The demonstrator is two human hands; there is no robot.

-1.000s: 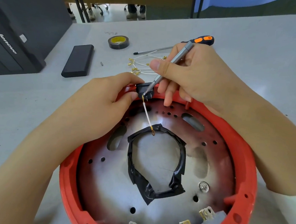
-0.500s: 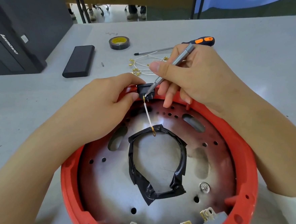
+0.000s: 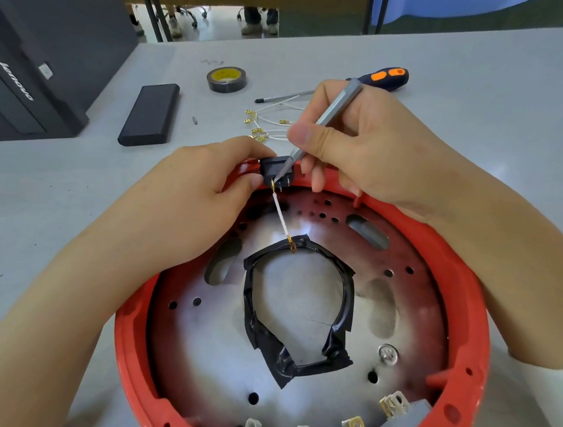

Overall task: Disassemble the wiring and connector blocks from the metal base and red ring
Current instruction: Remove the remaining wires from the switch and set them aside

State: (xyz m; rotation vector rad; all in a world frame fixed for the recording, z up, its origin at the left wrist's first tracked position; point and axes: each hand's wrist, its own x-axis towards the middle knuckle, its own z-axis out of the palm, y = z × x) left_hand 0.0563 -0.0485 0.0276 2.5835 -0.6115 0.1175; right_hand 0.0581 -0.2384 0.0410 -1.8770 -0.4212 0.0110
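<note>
A red ring [image 3: 461, 292] surrounds a round metal base [image 3: 204, 351] on the grey table. My left hand [image 3: 187, 203] pinches a small black connector block [image 3: 273, 167] at the ring's far rim. My right hand [image 3: 371, 146] grips a thin grey tool [image 3: 334, 107] like a pen, its tip at the block's brass terminals. A short white wire [image 3: 281, 215] runs from the block down to a loop of black tape [image 3: 299, 314] on the base. Grey connector blocks [image 3: 405, 418] with metal tabs sit at the ring's near rim.
Loose white wires with brass ends [image 3: 263, 125] lie beyond the ring. Behind them are an orange-and-black screwdriver [image 3: 383, 77], a roll of tape [image 3: 226, 80], a black flat box [image 3: 150, 114] and a tiny screw [image 3: 195, 120]. A dark computer case [image 3: 34, 62] stands far left.
The hands and tool keep the same hold. The black block has come slightly higher above the rim, and the tool tip stays at its terminals.
</note>
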